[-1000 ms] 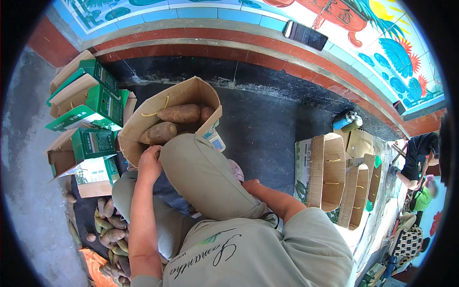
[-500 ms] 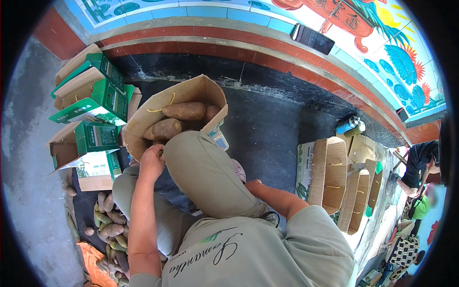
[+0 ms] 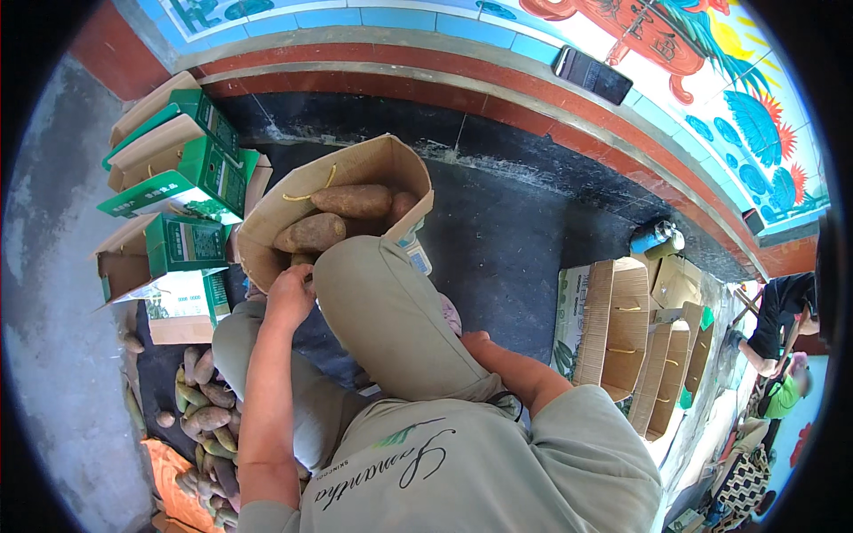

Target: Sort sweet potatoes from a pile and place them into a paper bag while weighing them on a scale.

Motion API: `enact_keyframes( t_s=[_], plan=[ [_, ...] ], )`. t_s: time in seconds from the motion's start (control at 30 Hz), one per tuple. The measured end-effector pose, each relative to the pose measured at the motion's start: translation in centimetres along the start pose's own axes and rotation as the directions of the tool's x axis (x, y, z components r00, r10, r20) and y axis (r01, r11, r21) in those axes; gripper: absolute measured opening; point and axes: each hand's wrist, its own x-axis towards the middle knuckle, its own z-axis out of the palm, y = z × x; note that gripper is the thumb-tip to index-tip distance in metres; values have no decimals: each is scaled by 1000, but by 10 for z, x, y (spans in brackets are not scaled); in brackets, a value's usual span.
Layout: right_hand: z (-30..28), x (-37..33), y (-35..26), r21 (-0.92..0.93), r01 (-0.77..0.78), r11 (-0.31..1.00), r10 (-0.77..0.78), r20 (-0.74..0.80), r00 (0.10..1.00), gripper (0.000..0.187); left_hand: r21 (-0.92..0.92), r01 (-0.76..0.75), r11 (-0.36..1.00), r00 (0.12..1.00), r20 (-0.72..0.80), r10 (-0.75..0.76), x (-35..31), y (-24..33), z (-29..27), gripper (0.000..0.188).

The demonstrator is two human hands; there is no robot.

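Note:
An open cardboard box (image 3: pixel 284 209) with a yellow cord handle stands in front of me, several long brown tubers (image 3: pixel 311 233) lying in it. At its near rim is my left hand (image 3: pixel 291 298), its fingers curled closed beside my knee. What they grip is hidden; the end of another tuber (image 3: pixel 302 259) shows just beyond them. My right hand (image 3: pixel 475 343) is low beside my right thigh, its fingers mostly hidden behind the leg. Close to it, a pinkish object (image 3: pixel 450 314) peeks out from behind my knee, too covered to name. Part of a pale device (image 3: pixel 418 256) shows beside the box.
Green and white cartons (image 3: pixel 191 182) stand open at the left. Below them a pile of tubers (image 3: pixel 211 417) lies by an orange sheet (image 3: pixel 169 466). More open cartons (image 3: pixel 613 329) stand at the right. A phone (image 3: pixel 593 75) rests on the wall ledge; another person (image 3: pixel 782 329) is far right.
The view has shifted slightly, so the box and cartons appear a little farther right. My left hand stays at the box's near rim, and my right hand stays beside my thigh.

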Motion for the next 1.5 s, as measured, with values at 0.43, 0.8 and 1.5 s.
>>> enact_keyframes(
  t_s=[0.43,0.8,1.5],
  plan=[
    [-3,-8,-4,-22,54,998,-53,51,997,39,23,19,1000,999,43,-20,-3,-1,-1,29],
    [0,-6,-8,-65,-25,998,24,-7,1000,39,25,28,999,998,51,-29,0,-2,1,29],
    [-1,-1,-6,-12,-11,1000,11,37,999,39,18,50,999,997,59,-51,-2,2,-1,30]
  ],
)
